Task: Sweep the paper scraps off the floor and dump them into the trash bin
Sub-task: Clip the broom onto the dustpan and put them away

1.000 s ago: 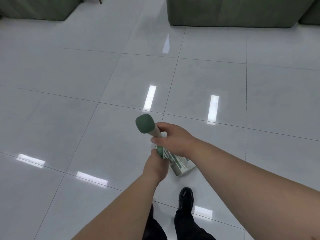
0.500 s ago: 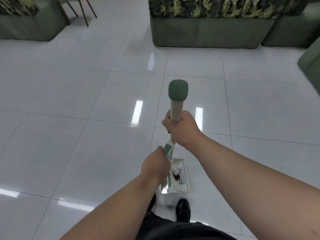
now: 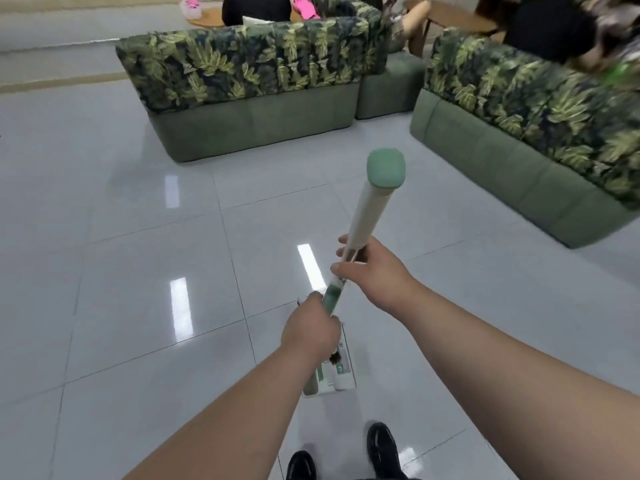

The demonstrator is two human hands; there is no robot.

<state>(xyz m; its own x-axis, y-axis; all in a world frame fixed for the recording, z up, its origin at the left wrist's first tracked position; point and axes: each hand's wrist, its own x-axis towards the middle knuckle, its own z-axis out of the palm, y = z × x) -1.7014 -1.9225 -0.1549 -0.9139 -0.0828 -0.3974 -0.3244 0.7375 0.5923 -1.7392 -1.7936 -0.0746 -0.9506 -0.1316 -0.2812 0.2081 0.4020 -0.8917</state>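
i'm curling my right hand point(image 3: 372, 271) round the broom handle point(image 3: 363, 216), left hand point(image 3: 311, 332) round the dustpan stem point(image 3: 331, 299), pan point(image 3: 341, 375) low by my shoes point(image 3: 382, 448); no scraps or bin showing; tilting it is risking spills.

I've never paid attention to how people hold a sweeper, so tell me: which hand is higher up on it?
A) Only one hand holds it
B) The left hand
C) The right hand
C: the right hand grips the pale shaft just below its green cap, while the left hand holds the green section lower down.
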